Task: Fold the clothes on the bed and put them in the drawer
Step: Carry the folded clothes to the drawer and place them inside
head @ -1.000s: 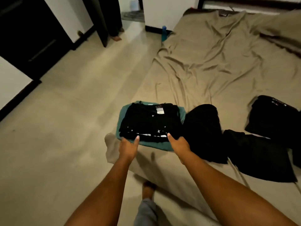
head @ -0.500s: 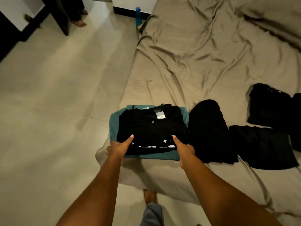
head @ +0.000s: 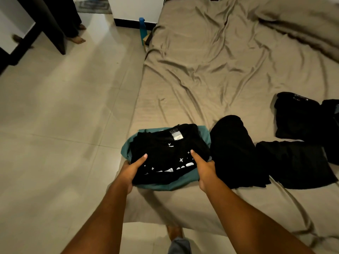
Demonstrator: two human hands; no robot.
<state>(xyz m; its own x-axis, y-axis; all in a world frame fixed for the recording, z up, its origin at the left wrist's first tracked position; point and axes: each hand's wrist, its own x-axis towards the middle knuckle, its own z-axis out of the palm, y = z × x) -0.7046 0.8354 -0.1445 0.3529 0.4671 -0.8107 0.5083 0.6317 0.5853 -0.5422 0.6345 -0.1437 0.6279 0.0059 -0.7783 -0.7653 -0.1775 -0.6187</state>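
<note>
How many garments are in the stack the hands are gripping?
2: a black printed shirt on top, a teal garment beneath it, at the bed's near corner, gripped by the left hand and right hand. Another piece could be hidden between.

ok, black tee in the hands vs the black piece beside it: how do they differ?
The black tee carries white print and a neck label; the black piece is plain. The tee lies on a teal garment; the piece lies straight on the sheet. Left hand and right hand grip the tee; the piece is unheld. Both are black.
</note>
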